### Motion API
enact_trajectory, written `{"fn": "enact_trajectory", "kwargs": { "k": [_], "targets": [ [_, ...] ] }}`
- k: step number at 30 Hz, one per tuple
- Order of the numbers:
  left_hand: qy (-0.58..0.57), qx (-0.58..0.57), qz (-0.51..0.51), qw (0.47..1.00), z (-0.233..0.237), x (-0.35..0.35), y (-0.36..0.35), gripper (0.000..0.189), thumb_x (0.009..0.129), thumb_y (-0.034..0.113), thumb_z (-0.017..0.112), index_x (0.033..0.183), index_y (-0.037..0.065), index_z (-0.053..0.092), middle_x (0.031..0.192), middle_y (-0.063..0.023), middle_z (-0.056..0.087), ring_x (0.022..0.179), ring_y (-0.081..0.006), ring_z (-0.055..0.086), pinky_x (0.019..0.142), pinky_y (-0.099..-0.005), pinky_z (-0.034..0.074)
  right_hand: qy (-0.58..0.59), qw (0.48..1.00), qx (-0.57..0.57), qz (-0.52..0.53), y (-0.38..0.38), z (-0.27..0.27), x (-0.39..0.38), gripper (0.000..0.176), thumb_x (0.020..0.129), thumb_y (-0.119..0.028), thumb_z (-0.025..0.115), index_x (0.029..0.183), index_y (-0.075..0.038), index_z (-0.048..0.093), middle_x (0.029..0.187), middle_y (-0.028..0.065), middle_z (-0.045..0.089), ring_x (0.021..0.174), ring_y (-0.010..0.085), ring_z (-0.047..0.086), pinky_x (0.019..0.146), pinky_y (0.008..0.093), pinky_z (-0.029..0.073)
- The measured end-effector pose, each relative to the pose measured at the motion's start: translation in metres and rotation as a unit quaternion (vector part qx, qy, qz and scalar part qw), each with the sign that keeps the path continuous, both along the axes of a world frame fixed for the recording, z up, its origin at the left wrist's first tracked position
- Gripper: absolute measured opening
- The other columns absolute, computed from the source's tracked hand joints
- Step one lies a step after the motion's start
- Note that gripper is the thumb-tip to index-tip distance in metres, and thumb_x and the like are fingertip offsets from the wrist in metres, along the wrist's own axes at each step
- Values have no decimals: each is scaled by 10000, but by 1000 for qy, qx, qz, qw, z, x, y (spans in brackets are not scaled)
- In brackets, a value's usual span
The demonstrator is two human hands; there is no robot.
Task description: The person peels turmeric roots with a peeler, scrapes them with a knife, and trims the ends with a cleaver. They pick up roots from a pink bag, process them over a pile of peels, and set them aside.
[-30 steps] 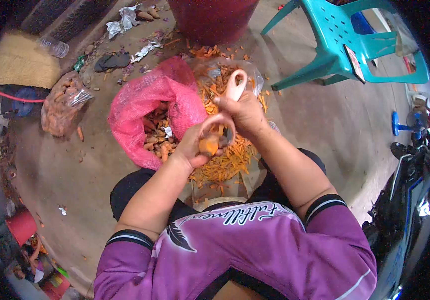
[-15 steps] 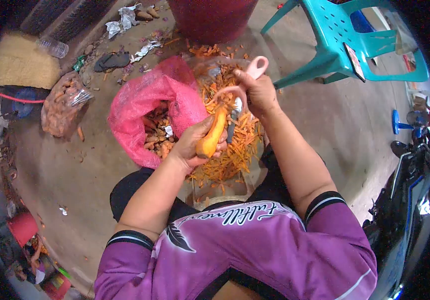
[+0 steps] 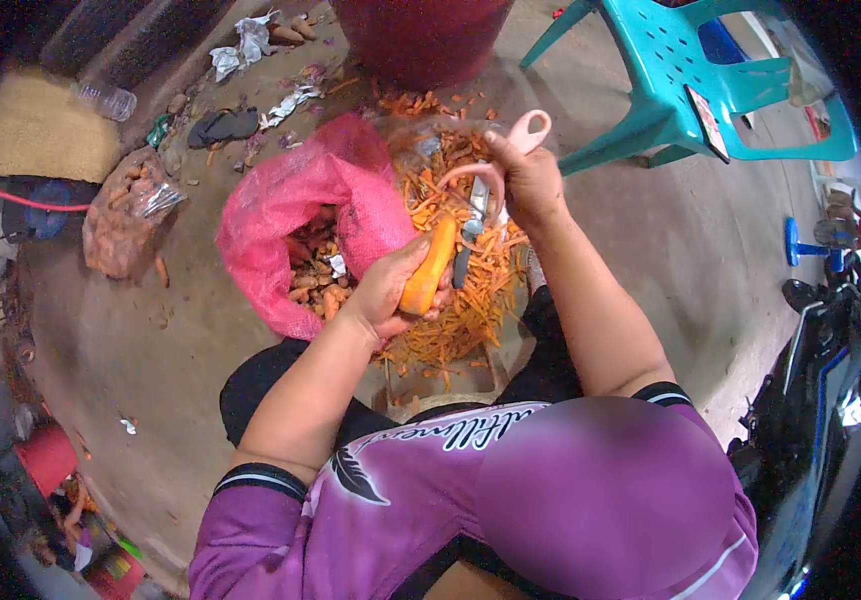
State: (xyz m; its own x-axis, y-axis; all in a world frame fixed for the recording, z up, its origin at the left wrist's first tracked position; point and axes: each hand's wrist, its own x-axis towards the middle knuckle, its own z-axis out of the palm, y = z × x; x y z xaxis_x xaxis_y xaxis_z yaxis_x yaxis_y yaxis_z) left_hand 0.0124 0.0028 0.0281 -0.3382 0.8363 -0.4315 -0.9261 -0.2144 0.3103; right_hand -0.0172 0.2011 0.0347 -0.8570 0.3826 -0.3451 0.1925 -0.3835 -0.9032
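My left hand is closed around a thick orange carrot, its bare, smooth upper end pointing away from me. A pink peeler with a looped handle is gripped in my right hand; its curved head is up and to the right of the carrot, apart from it. Beneath both hands spreads a heap of orange peelings. Just left of my left hand stands an open pink mesh sack with several brownish, unpeeled roots inside.
A large red tub stands ahead, with a teal plastic chair at the right holding a phone. A clear bag of roots and a dark slipper lie left. A motorcycle is parked at far right.
The peeler has moved off the carrot's far end, slightly up and to the right. The carrot's far end, rough and covered before, now shows smooth orange. My left hand stays nearly in place.
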Motion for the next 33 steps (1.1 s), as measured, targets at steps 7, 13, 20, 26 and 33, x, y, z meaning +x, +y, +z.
{"fn": "enact_trajectory", "kwargs": {
  "k": [7,13,20,26,33],
  "targets": [
    [63,-26,0,998,-1,-2,-3,334,870,320,388,1123,102,401,750,-37,470,560,-119,463,436,-221,405,-5,998,-62,-9,0,-2,-6,196,708,-158,661,758,-21,530,688,46,543,581,138,517,529,268,437],
    [120,-73,18,990,-2,-1,-4,380,886,272,375,1221,92,371,830,-28,514,641,-106,503,526,-218,438,-11,990,-139,20,-4,-11,-2,192,742,-134,628,854,-18,523,725,54,547,621,151,537,537,273,446],
    [7,-82,109,991,-7,-7,-5,303,880,252,380,1121,80,445,869,-31,538,689,-127,534,581,-252,454,5,991,-39,127,-31,4,15,203,693,-199,667,723,-37,548,665,31,555,575,109,518,512,243,418],
    [-47,-52,146,987,-8,-5,0,289,851,280,419,1046,80,493,871,-36,551,766,-178,550,668,-332,467,15,982,-8,188,-54,6,30,208,657,-174,703,645,-55,533,617,2,533,541,87,489,491,235,400],
    [-84,19,118,989,-19,-6,-4,304,849,301,424,1070,103,490,921,-43,558,825,-187,553,710,-343,466,24,989,-1,148,-49,8,26,210,658,-173,702,652,-57,527,605,4,524,535,89,487,487,232,400]
  ]
}}
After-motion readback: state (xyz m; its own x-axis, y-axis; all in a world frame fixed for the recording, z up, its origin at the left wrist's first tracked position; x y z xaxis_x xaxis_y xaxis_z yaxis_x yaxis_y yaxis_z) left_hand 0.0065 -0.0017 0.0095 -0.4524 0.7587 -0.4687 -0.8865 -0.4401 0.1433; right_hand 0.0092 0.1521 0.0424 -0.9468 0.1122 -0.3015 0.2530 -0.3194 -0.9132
